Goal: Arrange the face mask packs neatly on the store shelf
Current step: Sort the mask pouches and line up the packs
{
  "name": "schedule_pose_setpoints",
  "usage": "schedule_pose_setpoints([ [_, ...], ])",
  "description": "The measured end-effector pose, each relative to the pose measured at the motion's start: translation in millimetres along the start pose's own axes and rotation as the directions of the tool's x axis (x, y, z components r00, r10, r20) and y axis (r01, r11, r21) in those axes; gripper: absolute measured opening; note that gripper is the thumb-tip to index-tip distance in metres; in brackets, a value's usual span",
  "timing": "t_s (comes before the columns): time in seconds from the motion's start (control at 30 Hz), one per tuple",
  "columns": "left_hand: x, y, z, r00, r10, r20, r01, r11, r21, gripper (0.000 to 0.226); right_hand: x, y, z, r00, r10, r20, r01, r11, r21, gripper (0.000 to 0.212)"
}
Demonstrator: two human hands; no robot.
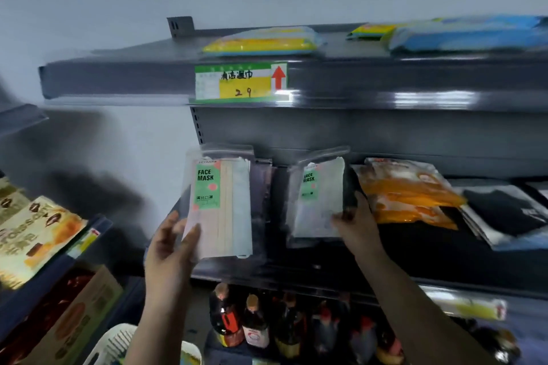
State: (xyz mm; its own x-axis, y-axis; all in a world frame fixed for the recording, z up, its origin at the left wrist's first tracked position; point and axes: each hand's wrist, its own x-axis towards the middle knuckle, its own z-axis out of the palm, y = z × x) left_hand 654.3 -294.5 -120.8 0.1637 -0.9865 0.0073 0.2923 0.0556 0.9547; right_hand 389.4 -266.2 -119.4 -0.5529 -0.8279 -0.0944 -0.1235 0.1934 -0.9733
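A: Left hand?
B: Reaching up, thumb and fingers pinching the near face mask pack upright at the dark shelf edge.
A: Right hand?
B: Gripping the second pack, leaning on the shelf beside orange packs.

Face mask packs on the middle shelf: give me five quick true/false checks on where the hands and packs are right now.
1. The left hand holds a face mask pack upright. True.
2. The right hand is empty. False: it grips a second face mask pack.
3. Orange packs lie right of the right hand. True.
4. The price tag shows a green arrow. False: the arrow is red.
5. Bottles stand on the top shelf. False: they stand below the middle shelf.
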Motion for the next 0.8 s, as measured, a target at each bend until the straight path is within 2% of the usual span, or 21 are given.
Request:
schedule_pose_setpoints([
  [0.03,7,1,0,1.0,0.002,0.019,-0.002,1.0,-0.003,0.043,0,0,6,0.999,-0.052,-0.008,0.05,0.986,-0.161,0.082],
  [0.07,13,2,-2,0.999,-0.004,0.038,0.004,1.0,-0.002,0.042,-2,1,12,0.993,-0.122,-0.005,0.112,0.926,-0.361,0.084],
  [0.13,24,1,-5,0.997,-0.024,0.079,0.024,1.0,-0.002,0.043,-8,4,28,0.971,-0.236,0.034,0.188,0.669,-0.719,0.082],
  [0.17,29,1,-6,0.995,-0.033,0.097,0.034,0.999,-0.003,0.046,-9,5,36,0.965,-0.251,0.077,0.208,0.549,-0.809,0.078],
  [0.2,34,0,-7,0.993,-0.039,0.115,0.039,0.999,-0.002,0.047,-9,7,43,0.964,-0.232,0.132,0.228,0.461,-0.857,0.072],
  [0.27,42,0,-9,0.989,-0.044,0.144,0.043,0.999,0.009,0.048,-6,12,54,0.962,-0.154,0.223,0.265,0.354,-0.897,0.061],
  [0.4,56,0,-12,0.981,-0.029,0.192,0.031,0.999,-0.008,0.047,10,15,57,0.962,-0.072,0.262,0.272,0.265,-0.925,0.06],
  [0.6,70,-1,-5,0.972,-0.038,0.232,0.051,0.997,-0.054,0.046,38,6,49,0.964,-0.002,0.266,0.256,0.277,-0.926,0.065],
  [0.67,70,0,4,0.969,-0.044,0.242,0.065,0.995,-0.08,0.049,38,3,48,0.968,-0.038,0.25,0.249,0.307,-0.919,0.061],
  [0.7,69,0,11,0.967,-0.044,0.25,0.067,0.994,-0.082,0.048,34,1,48,0.966,-0.113,0.231,0.257,0.384,-0.887,0.059],
  [0.73,68,0,19,0.964,-0.046,0.261,0.071,0.994,-0.085,0.045,29,0,48,0.958,-0.218,0.187,0.275,0.516,-0.811,0.058],
  [0.8,62,0,36,0.956,-0.064,0.286,0.094,0.991,-0.092,0.041,11,-4,49,0.929,-0.365,0.058,0.343,0.794,-0.502,0.053],
])
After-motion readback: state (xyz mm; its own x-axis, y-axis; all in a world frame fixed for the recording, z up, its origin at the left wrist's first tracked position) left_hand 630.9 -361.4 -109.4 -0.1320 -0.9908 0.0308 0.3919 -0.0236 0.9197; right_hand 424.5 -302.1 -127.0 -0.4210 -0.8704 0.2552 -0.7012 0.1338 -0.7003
